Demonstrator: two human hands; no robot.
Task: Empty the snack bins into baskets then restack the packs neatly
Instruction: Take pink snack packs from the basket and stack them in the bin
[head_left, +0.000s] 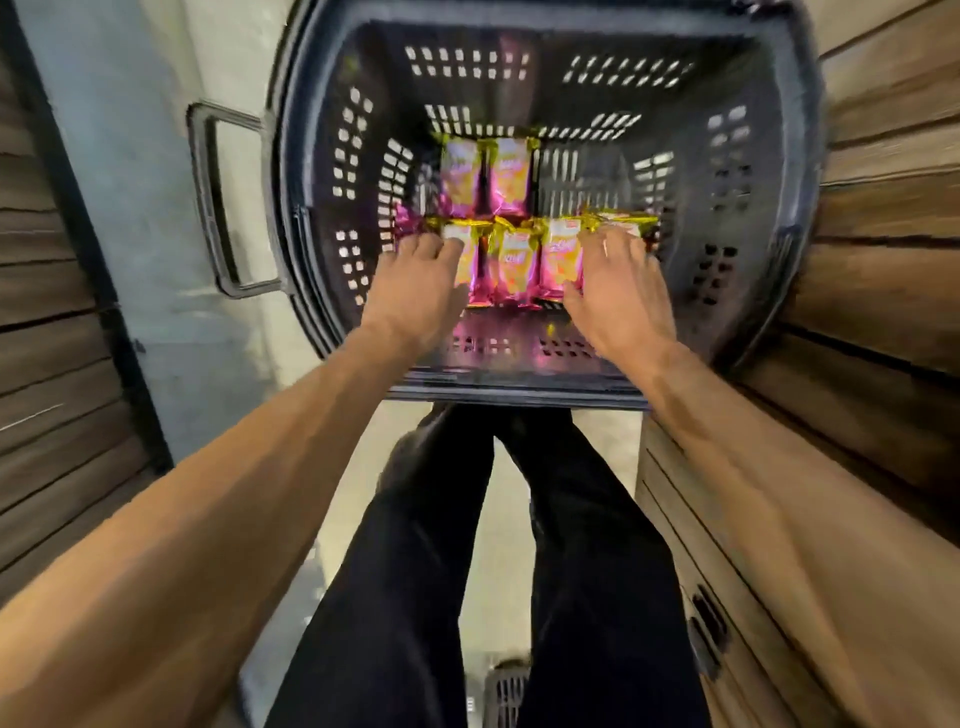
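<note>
A dark slotted plastic basket (727, 171) fills the upper middle of the head view. Inside lie several pink-and-gold snack packs: two in a far row (485, 176) and a near row (519, 262) across the basket floor. My left hand (421, 288) rests flat on the left end of the near row, fingers spread over a pack. My right hand (618, 286) lies on the right end of that row, fingers bent down over a gold-topped pack (621, 221). Whether either hand grips a pack is unclear.
The basket's handle (208, 202) hangs out on its left side. Wooden slatted crates (883, 234) stand close at right and wooden panels (47, 364) at left. My black-trousered legs (493, 571) stand on a pale floor, with part of another basket (506, 691) below.
</note>
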